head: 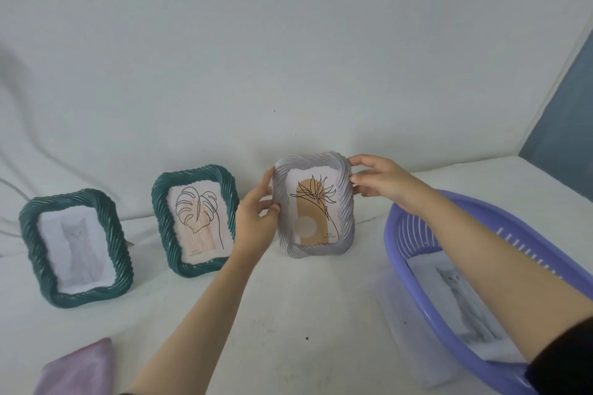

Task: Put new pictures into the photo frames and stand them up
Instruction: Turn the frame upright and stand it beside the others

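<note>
White cloth (288, 298) covers the table and runs up the wall behind it. Both hands hold a pale grey frame (346, 202) with a twisted, rope-like border, upright, with its bottom edge at or just above the cloth; whether it touches cannot be told. The left hand (256, 218) grips the frame's left side, thumb on the front and fingers curled behind. The right hand (382, 183) pinches the top right corner, fingers closed on the border. Inside this frame is a line drawing of a flower over a tan arch shape.

Left of it stand two dark green frames of the same twisted pattern. The nearer green frame (160, 202) shows a line-drawn leaf and stands just beside the left hand. The far-left green frame (29, 234) holds a faint picture of a cat.

On the right, a purple plastic basket (394, 240) sits on the cloth, partly under the right forearm, with a cat print (462, 305) lying in it. A pink cloth (80, 369) lies at the bottom left corner.
</note>
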A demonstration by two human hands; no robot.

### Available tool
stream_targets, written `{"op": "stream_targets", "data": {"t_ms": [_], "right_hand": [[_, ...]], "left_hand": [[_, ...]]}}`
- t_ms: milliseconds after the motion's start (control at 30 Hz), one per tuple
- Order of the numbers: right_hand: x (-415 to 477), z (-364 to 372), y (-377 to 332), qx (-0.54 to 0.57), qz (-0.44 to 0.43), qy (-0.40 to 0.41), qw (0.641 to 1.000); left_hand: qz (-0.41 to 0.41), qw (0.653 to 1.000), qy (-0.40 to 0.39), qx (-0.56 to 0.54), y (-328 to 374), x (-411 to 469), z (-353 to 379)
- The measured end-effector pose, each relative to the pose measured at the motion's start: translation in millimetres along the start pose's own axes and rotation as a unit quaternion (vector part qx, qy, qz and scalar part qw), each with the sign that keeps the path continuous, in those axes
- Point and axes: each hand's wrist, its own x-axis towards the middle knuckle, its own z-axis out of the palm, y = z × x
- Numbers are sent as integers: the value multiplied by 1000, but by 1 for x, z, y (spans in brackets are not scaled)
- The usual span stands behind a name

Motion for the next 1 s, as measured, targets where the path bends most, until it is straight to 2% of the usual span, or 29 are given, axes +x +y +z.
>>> {"op": "stream_targets", "data": {"t_ms": [167, 233, 300, 367, 400, 467, 567, 700, 800, 1000], "right_hand": [[-22, 2, 0, -101, -32, 68, 992], [-36, 1, 2, -138, -46, 94, 985], [-54, 0, 1, -174, -61, 99, 978], [-77, 0, 1, -212, -66, 93, 971], [-90, 1, 2, -231, -65, 89, 967], [-115, 3, 7, -257, -53, 81, 961], [-153, 7, 14, -296, -39, 70, 952], [-202, 13, 23, -290, -9, 29, 956], [-225, 16, 32, -256, 20, 16, 966], [-234, 12, 43, -225, 1, 63, 972]], "left_hand": [[-3, 1000, -1, 21, 2, -5, 1], [13, 997, 4, 71, 2, -11, 3], [49, 987, 32, 147, 2, -24, 10], [119, 971, 64, 196, 3, -42, 16], [160, 963, 64, 208, 2, -52, 20], [210, 956, 9, 203, 2, -72, 29], [180, 961, -106, 183, -1, -99, 47], [139, 943, -196, 231, -9, -119, 75], [106, 936, -218, 254, -6, -125, 93], [68, 936, -212, 272, -4, -129, 108]]}}
